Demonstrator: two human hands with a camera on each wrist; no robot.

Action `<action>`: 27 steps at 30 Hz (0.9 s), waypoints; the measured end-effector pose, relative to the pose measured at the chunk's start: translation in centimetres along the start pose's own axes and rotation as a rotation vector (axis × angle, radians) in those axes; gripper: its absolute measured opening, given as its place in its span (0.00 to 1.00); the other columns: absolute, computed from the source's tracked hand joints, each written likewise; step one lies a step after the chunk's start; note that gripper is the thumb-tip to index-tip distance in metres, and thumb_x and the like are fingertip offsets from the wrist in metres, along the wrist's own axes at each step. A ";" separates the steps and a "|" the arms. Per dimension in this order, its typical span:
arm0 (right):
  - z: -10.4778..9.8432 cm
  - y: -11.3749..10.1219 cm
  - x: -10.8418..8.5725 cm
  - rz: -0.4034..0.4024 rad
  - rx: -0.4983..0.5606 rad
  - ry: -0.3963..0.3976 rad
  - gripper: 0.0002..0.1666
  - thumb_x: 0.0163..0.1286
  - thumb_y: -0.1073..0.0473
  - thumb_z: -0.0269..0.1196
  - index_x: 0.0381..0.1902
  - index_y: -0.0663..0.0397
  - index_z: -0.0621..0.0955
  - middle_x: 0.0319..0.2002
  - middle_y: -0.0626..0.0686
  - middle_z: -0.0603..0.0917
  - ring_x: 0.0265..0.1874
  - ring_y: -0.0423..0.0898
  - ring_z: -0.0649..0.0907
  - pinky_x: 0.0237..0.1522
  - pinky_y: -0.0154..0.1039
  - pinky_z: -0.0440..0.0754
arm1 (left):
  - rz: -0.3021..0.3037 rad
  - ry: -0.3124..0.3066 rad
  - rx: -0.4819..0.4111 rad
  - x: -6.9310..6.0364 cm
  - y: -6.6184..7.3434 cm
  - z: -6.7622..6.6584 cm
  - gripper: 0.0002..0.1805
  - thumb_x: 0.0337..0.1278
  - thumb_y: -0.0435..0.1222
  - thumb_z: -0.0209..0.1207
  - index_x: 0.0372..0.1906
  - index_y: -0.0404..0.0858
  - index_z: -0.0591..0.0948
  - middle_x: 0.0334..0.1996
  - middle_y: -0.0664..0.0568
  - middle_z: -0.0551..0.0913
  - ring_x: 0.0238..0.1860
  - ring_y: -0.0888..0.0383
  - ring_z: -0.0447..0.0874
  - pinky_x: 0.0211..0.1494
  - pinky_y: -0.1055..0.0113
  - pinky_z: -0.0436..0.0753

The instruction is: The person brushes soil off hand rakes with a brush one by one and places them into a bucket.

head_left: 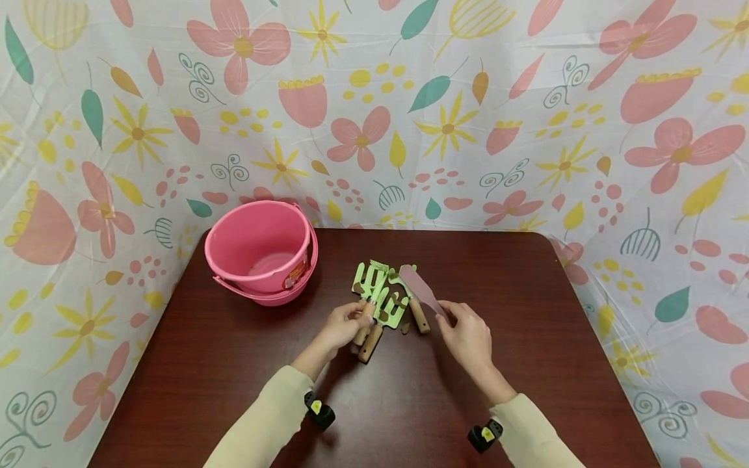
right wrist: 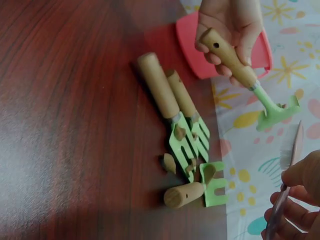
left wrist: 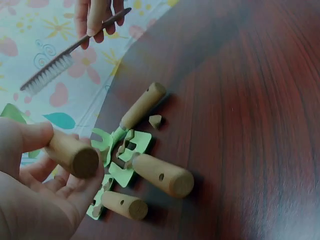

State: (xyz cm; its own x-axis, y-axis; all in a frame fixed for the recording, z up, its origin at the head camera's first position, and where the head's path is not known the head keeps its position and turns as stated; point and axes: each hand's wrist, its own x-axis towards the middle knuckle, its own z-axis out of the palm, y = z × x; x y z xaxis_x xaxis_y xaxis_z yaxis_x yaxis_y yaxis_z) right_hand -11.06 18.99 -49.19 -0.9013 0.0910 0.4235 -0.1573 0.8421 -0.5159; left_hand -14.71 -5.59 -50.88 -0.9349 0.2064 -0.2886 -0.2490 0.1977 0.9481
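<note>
My left hand (head_left: 341,327) grips the wooden handle of a small green garden rake (right wrist: 274,116), raised above the table. In my right hand (head_left: 470,337) is a pink brush (head_left: 417,284); the left wrist view shows its white bristles (left wrist: 50,75). The bristles are close to the rake head in the right wrist view; I cannot tell whether they touch. Below lie two green hand forks with wooden handles, one nearer (right wrist: 157,82) and one beside it (right wrist: 183,95). Another green pronged tool (right wrist: 184,194) lies to their right. Brown flakes (right wrist: 169,163) lie on and beside the tools.
A pink bucket (head_left: 263,276) with its handle lowered stands at the table's back left. The dark wooden table (head_left: 497,273) ends at a floral cloth (head_left: 363,175) hung behind and along both sides.
</note>
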 end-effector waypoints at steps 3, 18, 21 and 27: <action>0.1 -0.4 0.3 0.003 0.027 0.004 0.15 0.53 0.59 0.67 0.41 0.49 0.84 0.29 0.51 0.83 0.23 0.47 0.80 0.24 0.47 0.74 | -0.034 -0.058 -0.131 0.0 0.0 0.2 0.24 0.58 0.31 0.55 0.60 0.30 0.69 0.44 0.34 0.79 0.36 0.50 0.83 0.36 0.65 0.80; 0.8 -2.8 1.6 -0.009 0.137 0.000 0.15 0.52 0.60 0.68 0.41 0.47 0.85 0.29 0.48 0.83 0.25 0.45 0.80 0.28 0.45 0.75 | -0.048 -0.233 -0.408 -0.1 -0.6 1.3 0.22 0.64 0.33 0.49 0.60 0.26 0.65 0.36 0.50 0.79 0.37 0.56 0.81 0.42 0.60 0.80; 0.9 -3.3 1.7 -0.021 0.145 -0.010 0.14 0.53 0.60 0.68 0.41 0.47 0.85 0.29 0.48 0.83 0.25 0.45 0.80 0.28 0.44 0.75 | -0.048 -0.257 -0.428 -0.1 -0.6 1.5 0.22 0.65 0.33 0.47 0.60 0.26 0.64 0.36 0.51 0.79 0.37 0.57 0.80 0.42 0.62 0.80; 1.3 -3.9 1.7 -0.037 0.136 -0.024 0.14 0.55 0.58 0.67 0.41 0.45 0.84 0.29 0.46 0.82 0.24 0.45 0.79 0.27 0.41 0.74 | -0.054 -0.290 -0.456 -0.3 -0.4 1.6 0.24 0.67 0.34 0.45 0.62 0.24 0.61 0.43 0.41 0.78 0.37 0.58 0.80 0.42 0.63 0.80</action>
State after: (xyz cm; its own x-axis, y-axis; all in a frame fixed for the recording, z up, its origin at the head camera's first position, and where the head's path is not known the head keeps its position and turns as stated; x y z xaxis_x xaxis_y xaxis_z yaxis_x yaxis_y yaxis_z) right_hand -12.48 15.21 -47.41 -0.9032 0.0473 0.4265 -0.2420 0.7648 -0.5971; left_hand -13.89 -4.25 -51.41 -0.8256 0.4764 -0.3025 -0.4398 -0.2072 0.8739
